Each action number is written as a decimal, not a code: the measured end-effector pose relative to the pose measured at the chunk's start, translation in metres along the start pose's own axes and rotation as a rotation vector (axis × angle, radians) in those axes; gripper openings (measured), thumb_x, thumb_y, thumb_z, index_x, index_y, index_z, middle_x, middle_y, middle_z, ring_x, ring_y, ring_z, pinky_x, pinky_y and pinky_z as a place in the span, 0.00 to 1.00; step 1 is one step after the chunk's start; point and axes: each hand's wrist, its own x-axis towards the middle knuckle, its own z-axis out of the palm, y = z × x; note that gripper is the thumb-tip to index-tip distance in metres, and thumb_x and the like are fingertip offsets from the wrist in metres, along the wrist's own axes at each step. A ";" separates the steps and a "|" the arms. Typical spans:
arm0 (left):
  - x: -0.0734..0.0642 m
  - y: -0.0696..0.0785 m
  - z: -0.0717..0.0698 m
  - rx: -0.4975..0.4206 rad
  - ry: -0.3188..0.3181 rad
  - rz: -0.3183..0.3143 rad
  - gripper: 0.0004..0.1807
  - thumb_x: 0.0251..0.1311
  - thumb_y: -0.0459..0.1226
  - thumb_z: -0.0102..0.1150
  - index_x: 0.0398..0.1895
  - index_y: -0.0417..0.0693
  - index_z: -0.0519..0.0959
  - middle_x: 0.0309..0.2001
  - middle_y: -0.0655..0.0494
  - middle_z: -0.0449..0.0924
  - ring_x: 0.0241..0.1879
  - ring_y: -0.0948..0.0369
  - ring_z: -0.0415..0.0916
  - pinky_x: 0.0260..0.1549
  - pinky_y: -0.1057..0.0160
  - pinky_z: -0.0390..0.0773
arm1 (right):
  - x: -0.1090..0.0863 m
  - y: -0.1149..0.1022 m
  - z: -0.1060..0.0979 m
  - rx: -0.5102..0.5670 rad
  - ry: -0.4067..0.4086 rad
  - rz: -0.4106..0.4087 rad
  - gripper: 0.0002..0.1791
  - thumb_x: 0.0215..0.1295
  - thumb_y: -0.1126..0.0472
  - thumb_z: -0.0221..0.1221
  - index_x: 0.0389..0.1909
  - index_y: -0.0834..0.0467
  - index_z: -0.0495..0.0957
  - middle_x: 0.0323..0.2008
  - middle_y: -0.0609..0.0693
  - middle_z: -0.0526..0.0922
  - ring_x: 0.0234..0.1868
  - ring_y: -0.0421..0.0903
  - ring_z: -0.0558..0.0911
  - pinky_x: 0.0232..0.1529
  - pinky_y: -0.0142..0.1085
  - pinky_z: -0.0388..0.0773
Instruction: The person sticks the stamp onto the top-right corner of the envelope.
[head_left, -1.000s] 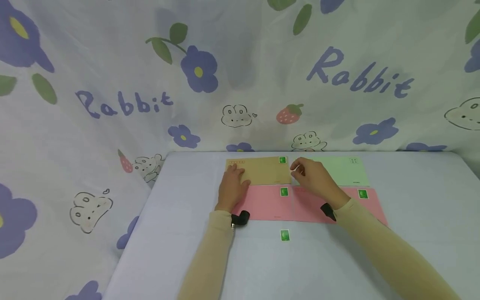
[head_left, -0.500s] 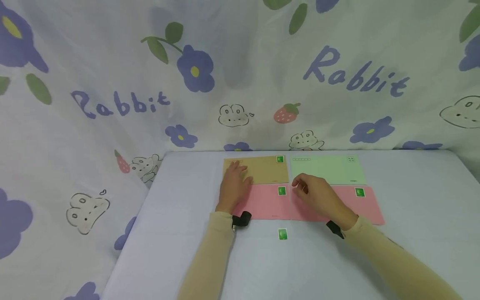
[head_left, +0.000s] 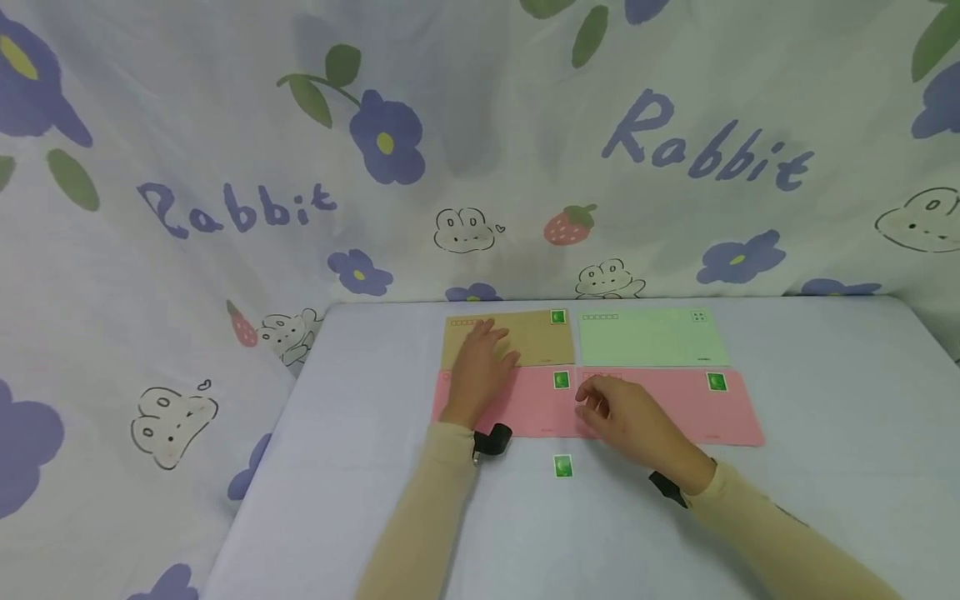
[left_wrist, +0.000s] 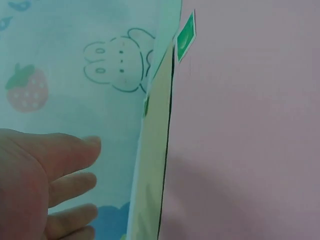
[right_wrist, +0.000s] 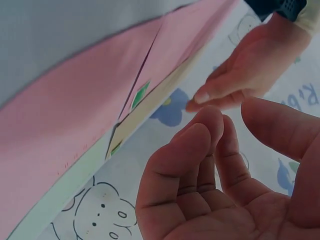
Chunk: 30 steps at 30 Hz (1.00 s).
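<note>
My left hand (head_left: 480, 375) hovers over the brown envelope (head_left: 536, 337) and the left pink envelope (head_left: 532, 412), fingers relaxed and holding nothing. Above the left part of the right pink envelope (head_left: 693, 412) is my right hand (head_left: 630, 417). In the right wrist view its fingers (right_wrist: 172, 160) bend loosely, the thumb stands apart, and nothing is between them. Green stamps sit at the top right corners of the brown envelope and both pink ones. The pale green envelope (head_left: 648, 337) shows only a small printed mark (head_left: 699, 317) in that corner.
A loose green stamp (head_left: 563, 466) lies on the white table (head_left: 360, 433) in front of the left pink envelope. The envelopes lie flat in two rows of two. A patterned curtain (head_left: 480, 150) hangs behind the table and along its left side.
My right hand has drawn back from the pale green envelope toward me, uncovering it. My left hand has shifted slightly right and lifted off the brown envelope. The stamps and envelopes stay in place.
</note>
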 end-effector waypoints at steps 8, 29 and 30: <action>0.006 0.016 0.001 -0.025 -0.027 0.030 0.25 0.68 0.43 0.61 0.65 0.43 0.77 0.72 0.47 0.67 0.76 0.52 0.55 0.74 0.55 0.55 | -0.010 -0.005 0.014 0.011 -0.034 0.012 0.02 0.65 0.64 0.64 0.38 0.56 0.81 0.26 0.41 0.75 0.30 0.39 0.73 0.32 0.32 0.75; 0.033 0.050 0.014 0.063 -0.173 0.157 0.28 0.69 0.47 0.59 0.68 0.45 0.74 0.73 0.52 0.66 0.76 0.56 0.54 0.74 0.58 0.53 | -0.022 -0.013 0.036 0.011 -0.100 -0.019 0.08 0.59 0.64 0.70 0.37 0.59 0.81 0.28 0.40 0.75 0.30 0.37 0.74 0.34 0.32 0.75; 0.034 0.052 0.014 0.071 -0.178 0.166 0.28 0.69 0.47 0.59 0.68 0.46 0.74 0.73 0.52 0.66 0.76 0.56 0.54 0.74 0.58 0.53 | -0.023 -0.012 0.037 0.011 -0.101 -0.018 0.08 0.59 0.64 0.70 0.38 0.59 0.81 0.28 0.40 0.75 0.31 0.37 0.74 0.34 0.32 0.75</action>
